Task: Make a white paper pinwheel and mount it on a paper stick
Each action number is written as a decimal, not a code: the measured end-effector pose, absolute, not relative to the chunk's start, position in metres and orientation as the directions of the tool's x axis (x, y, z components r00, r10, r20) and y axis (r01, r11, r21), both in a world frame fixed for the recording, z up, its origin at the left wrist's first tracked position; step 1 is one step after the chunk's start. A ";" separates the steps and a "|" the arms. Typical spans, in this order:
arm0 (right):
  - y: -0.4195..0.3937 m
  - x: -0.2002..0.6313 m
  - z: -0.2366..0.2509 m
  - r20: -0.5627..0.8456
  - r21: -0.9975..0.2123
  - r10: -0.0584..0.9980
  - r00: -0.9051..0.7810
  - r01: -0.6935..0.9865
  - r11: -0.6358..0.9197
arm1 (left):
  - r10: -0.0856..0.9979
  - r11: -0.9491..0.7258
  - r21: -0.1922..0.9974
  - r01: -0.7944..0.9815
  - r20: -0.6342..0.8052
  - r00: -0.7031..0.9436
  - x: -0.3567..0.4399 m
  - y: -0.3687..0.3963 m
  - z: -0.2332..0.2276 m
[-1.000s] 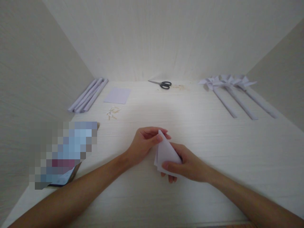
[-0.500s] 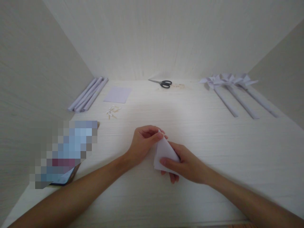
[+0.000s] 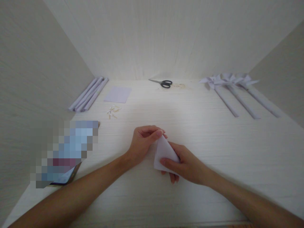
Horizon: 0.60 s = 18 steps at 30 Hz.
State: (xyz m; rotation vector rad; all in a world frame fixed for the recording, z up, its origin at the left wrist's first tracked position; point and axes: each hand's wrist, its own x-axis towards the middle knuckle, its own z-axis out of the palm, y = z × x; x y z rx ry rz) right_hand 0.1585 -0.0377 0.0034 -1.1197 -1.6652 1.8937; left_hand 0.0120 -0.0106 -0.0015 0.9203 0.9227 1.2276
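Near the middle of the table (image 3: 147, 202), a folded paper (image 3: 165, 152) is held as a narrow white triangle, its tip pointing to the far side and its wide edge toward the near side. The right hand (image 3: 187, 163) has it from the right: the thumb lies flat on the upper face and the fingers run beneath, leaving only the paper's thickness between them. The left hand (image 3: 143, 139) closes thumb against fingers over the far tip, pinching it; what the hidden fingertips do behind it cannot be made out.

The paper looks very light and thin, and should bend easily and keep a crease. Its layers may slide on each other or spring apart, and a hard squeeze could crumple it. The broad face near the wide edge seems the steadiest hold, with the tip suited to a light pinch.

To the left, near, lies a phone (image 3: 68, 158), mostly blurred. Beyond it are small pale sticks (image 3: 113, 111), then a square sheet (image 3: 117, 95), with rolled paper tubes (image 3: 89, 95) to its left. On the far right, paper pinwheels (image 3: 215, 82) lie with their stems pointing nearer. Far centre are tan bits (image 3: 179, 85) and black-handled scissors (image 3: 163, 83), close to the far wall (image 3: 152, 41).
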 end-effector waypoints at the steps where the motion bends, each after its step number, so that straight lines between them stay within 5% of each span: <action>1: -0.038 0.158 0.003 -0.316 -0.948 0.727 -0.609 0.223 -0.226 | 0.992 0.102 0.931 -0.351 -0.067 0.110 0.012 -0.011 -0.002; 18: -0.037 0.158 0.006 -0.342 -0.938 0.722 -0.602 0.271 -0.219 | 0.989 0.107 0.918 -0.381 -0.061 0.132 0.011 -0.010 -0.001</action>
